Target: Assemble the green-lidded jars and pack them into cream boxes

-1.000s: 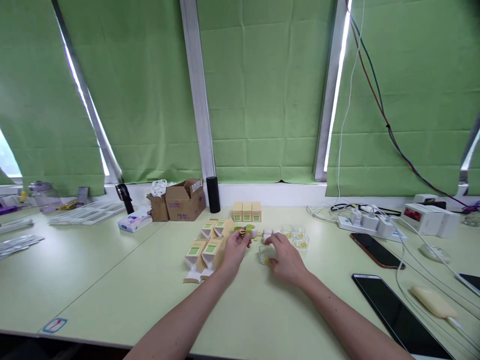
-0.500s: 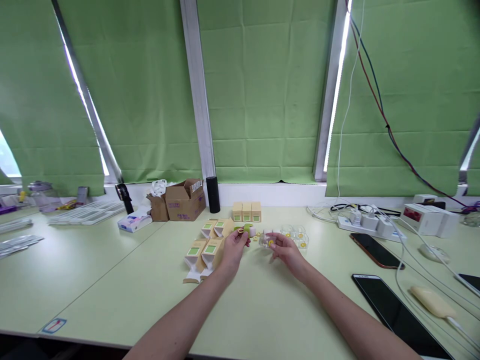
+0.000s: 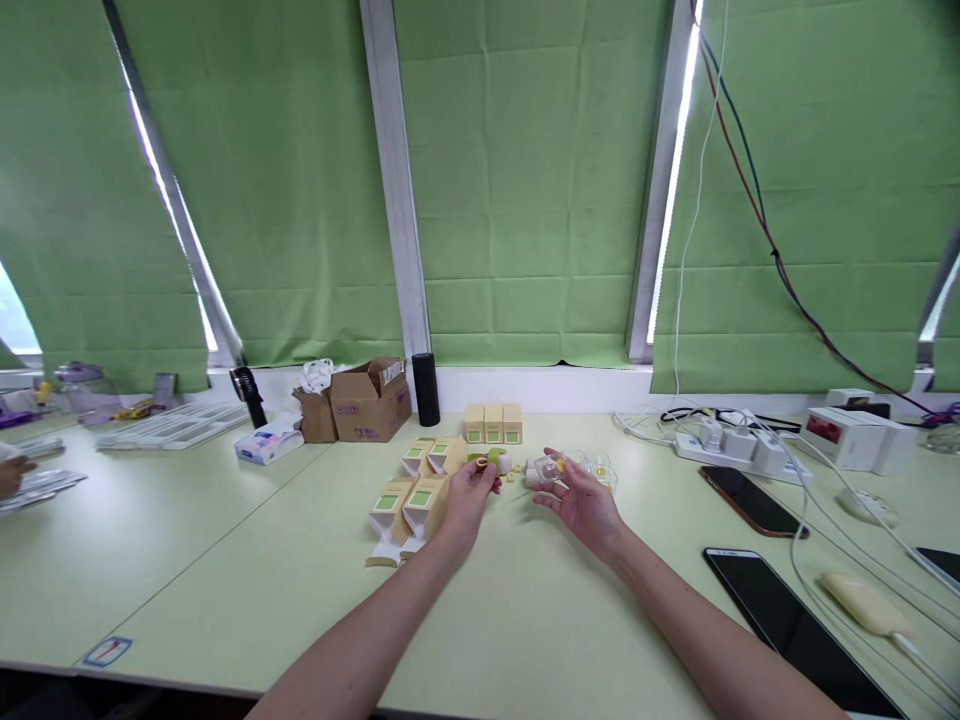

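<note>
The left hand sits low over the tabletop, fingers pinching a small green-and-brown piece just beside the open tan cartons. The right hand is turned palm up, its fingers curled loosely around a small clear case with a yellow dot inside, held just above the tabletop between the two hands' reach. More clear cases lie just behind the right hand. Three closed tan boxes stand in a row further back, near a black cylinder and a brown cardboard box. To the right, two phones and a power strip with white cables rest on the tabletop. At the far left edge, another person's hand shows.
</note>
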